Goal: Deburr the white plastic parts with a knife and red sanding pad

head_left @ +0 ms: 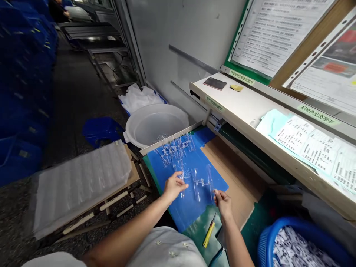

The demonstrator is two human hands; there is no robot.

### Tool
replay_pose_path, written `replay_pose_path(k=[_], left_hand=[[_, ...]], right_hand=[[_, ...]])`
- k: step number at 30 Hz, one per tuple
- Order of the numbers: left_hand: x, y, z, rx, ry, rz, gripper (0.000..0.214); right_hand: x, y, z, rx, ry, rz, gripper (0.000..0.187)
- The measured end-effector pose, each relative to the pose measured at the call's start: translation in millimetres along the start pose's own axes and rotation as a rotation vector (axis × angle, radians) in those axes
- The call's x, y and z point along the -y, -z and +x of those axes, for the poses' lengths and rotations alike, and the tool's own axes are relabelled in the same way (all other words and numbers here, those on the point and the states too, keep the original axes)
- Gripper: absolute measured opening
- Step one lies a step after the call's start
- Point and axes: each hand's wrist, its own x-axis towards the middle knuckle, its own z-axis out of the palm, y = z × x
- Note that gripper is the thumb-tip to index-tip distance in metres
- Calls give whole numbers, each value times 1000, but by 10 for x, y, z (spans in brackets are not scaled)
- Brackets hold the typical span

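My left hand is closed with thumb and fingers around a thin clear plastic strip. My right hand pinches the lower end of a clear plastic moulded part, whose long strips are joined by a thin cross runner. Whether the strip at my left hand belongs to this same part, I cannot tell. Both hands are over a blue mat. Further up the mat lies a tangle of similar clear plastic pieces. A yellow-handled pointed tool rests on the green surface near my right wrist.
Beyond the mat stands a large whitish tub. A plastic-wrapped stack is at left, by a blue stool. A blue basket of patterned pieces sits at lower right. A shelf with papers overhangs the right side. Another person is far back.
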Motion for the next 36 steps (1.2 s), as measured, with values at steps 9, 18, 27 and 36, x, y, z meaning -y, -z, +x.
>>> replay_pose_path(k=[9, 18, 27, 36], left_hand=[[38, 62, 96, 39, -16, 19, 68], [93, 104, 106, 51, -9, 25, 66], [218, 95, -26, 40, 53, -25, 64], [254, 14, -43, 23, 62, -93, 74]], right_hand=[[138, -598, -17, -82, -78, 222, 62], [195, -1177, 69, 17, 38, 66, 51], [701, -650, 726, 171, 352, -813, 57], [503, -602, 933, 254, 213, -1277, 31]])
